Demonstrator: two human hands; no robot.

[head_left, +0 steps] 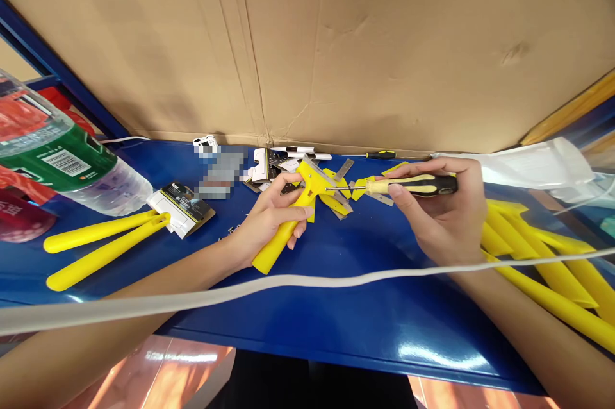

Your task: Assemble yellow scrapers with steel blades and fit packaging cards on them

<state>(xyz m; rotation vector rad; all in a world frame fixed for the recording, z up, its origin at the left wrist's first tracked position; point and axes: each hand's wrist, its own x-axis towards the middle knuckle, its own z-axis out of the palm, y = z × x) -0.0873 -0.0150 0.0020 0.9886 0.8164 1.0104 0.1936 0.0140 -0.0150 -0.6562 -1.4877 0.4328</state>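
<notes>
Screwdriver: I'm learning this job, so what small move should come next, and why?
Probably a gentle turn of the screwdriver: the right hand holds it, its tip appears to meet the head of the yellow tool, and the left hand holds that tool.

A broad sheet of tan cardboard (408, 43) stands as a wall behind the glossy blue table (355, 316), creased by long, near-vertical folds left of its middle. A blue metal frame (79, 79) slants along its left edge, and a wooden strip (571, 104) slants along its right. Below the table's near edge, the shiny reddish floor (154, 374) shows bright patches of light, and white glare streaks the tabletop.
</notes>
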